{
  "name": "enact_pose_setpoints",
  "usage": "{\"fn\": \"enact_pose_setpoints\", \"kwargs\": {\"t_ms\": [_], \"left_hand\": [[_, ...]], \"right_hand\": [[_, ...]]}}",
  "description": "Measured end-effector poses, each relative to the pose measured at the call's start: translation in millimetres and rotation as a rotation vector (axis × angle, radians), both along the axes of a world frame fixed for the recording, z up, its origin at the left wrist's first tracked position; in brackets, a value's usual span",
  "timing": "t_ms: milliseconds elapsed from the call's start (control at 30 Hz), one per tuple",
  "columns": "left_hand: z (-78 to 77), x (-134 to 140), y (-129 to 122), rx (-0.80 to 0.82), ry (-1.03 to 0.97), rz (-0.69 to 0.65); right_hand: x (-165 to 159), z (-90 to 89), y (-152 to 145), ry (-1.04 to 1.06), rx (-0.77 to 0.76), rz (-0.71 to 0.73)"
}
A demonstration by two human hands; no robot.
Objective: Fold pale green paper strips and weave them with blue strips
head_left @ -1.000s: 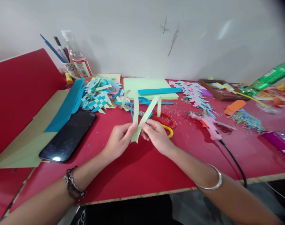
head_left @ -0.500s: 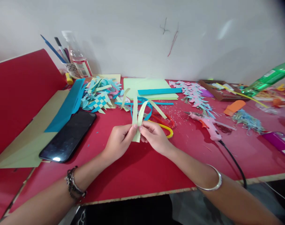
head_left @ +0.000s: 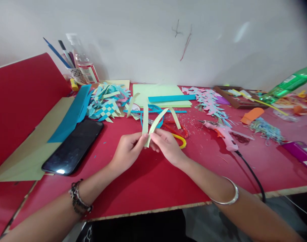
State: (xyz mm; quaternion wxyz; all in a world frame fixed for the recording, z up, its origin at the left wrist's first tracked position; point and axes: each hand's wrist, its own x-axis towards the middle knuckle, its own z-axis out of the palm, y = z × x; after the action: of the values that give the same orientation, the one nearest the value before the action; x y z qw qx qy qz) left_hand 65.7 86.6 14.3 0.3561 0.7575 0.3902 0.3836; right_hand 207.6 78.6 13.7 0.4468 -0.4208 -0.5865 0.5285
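Note:
My left hand pinches a pale yellow-green paper strip that stands up from the fingers and bends over at its top. Close beside it, my right hand grips a second pale strip, which arches up and folds down to the right. The lower ends of the two strips meet between my thumbs and fingertips. Just beyond my hands lie a curled blue paper strip and scissors with red and yellow handles, partly hidden by the strips and my right hand.
A pile of woven paper pieces and a black phone lie left. Pale green sheets are at the back. To the right are a pink glue gun, a pink-blue paper chain and a tilted green bottle.
The strip in my right hand has swung to the right and arches wider. The joined lower ends have risen and show less below my fingers.

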Motion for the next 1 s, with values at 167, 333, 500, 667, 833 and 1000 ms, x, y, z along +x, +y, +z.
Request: {"fn": "enact_pose_setpoints", "kwargs": {"t_ms": [167,333,500,667,833,1000], "left_hand": [[1.1,-0.6,-1.7,0.008,0.028,0.010],[3.7,0.0,-4.4,0.015,0.027,0.031],[0.7,-0.3,-2.1,-0.006,-0.062,0.148],[0.4,-2.6,4.8,-0.020,-0.119,0.258],[-0.1,-3.7,7.4,-0.009,-0.115,0.247],[2.0,-8.0,9.6,0.149,0.071,0.116]], "right_hand": [[0.3,-0.8,-2.2,-0.031,0.012,0.073],[1.9,-3.0,-1.3,-0.015,0.029,0.111],[2.1,-5.5,0.0,0.026,0.048,0.097],[2.6,-6.3,1.6,0.006,0.038,0.050],[2.7,-2.4,-1.1,-0.171,0.106,0.129],[8.8,-5.7,8.0,-0.157,0.284,-0.202]]}}
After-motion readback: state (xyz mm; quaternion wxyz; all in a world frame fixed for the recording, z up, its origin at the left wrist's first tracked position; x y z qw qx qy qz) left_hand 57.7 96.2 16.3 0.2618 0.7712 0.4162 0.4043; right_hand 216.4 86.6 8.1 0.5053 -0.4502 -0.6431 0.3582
